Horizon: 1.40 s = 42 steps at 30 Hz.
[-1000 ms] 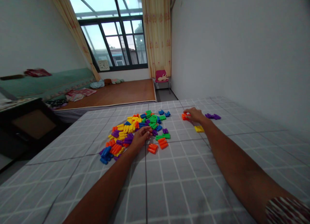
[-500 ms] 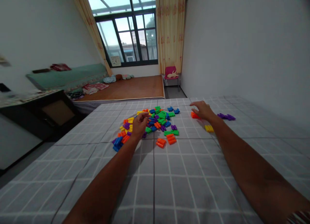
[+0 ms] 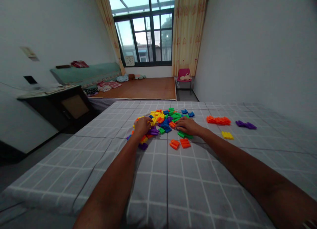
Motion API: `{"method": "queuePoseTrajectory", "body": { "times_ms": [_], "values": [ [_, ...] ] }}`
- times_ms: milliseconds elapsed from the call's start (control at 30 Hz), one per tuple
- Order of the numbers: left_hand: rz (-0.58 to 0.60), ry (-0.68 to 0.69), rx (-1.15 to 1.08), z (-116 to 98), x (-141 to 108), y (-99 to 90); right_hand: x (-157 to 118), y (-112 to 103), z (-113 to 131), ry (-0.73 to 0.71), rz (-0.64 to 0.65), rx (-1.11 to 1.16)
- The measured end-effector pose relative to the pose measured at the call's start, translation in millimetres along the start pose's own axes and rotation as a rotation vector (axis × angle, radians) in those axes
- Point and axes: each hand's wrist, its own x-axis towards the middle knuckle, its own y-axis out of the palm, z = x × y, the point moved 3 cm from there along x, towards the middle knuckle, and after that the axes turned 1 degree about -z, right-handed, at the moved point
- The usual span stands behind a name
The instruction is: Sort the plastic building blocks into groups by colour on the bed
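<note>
A heap of small coloured plastic pieces (image 3: 164,126) lies on the grey checked cloth (image 3: 158,176). My left hand (image 3: 142,126) rests at the heap's left side, fingers bent over yellow and purple pieces; whether it grips one is hidden. At the heap's right side, my right hand (image 3: 187,125) reaches in with its fingertips beside an orange piece, above green ones. Two orange pieces (image 3: 179,144) lie nearer to me. To the right are a row of orange pieces (image 3: 218,120), a yellow piece (image 3: 227,135) and purple pieces (image 3: 246,124).
Two blue pieces (image 3: 187,113) sit behind my right hand. Beyond the table stand a brown-topped bed (image 3: 148,88), a pink chair (image 3: 184,75) and a dark cabinet (image 3: 71,105) at the left. A white wall rises on the right.
My right hand has moved left from the orange row to the heap, leaving the row in view. My left hand has stayed by the heap, where pieces are shifted. The view has turned left.
</note>
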Motion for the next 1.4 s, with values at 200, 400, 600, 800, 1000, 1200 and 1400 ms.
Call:
{"method": "queuePoseTrajectory", "body": {
  "times_ms": [200, 400, 600, 800, 1000, 1200, 1400],
  "values": [
    [-0.032, -0.121, 0.142, 22.1, 1.6, -2.3, 65.8, 20.0, 0.7, 0.003, -0.050, 0.003],
    [-0.062, -0.098, 0.097, 22.5, -1.9, -0.6, 106.0, 52.5, 19.1, -0.026, -0.036, 0.017],
    [-0.125, -0.081, -0.096, 3.9, -1.8, -3.1, 92.3, 33.0, 14.6, 0.077, -0.055, 0.212],
    [0.014, 0.030, -0.776, -48.2, 1.4, 19.0, 62.0, 10.5, 11.5, -0.029, -0.072, 0.700],
    [0.178, -0.181, -1.157, -68.8, -8.7, 37.8, 44.2, 2.3, 6.2, 0.122, -0.177, 0.614],
    [0.231, -0.240, -1.240, -82.9, -19.4, 38.7, 27.5, -4.9, 27.9, -0.052, -0.258, 0.292],
    [0.281, -0.201, -1.019, -92.2, -27.0, 42.2, -5.6, -49.3, -12.1, -0.006, -0.279, 0.137]
  ]
}}
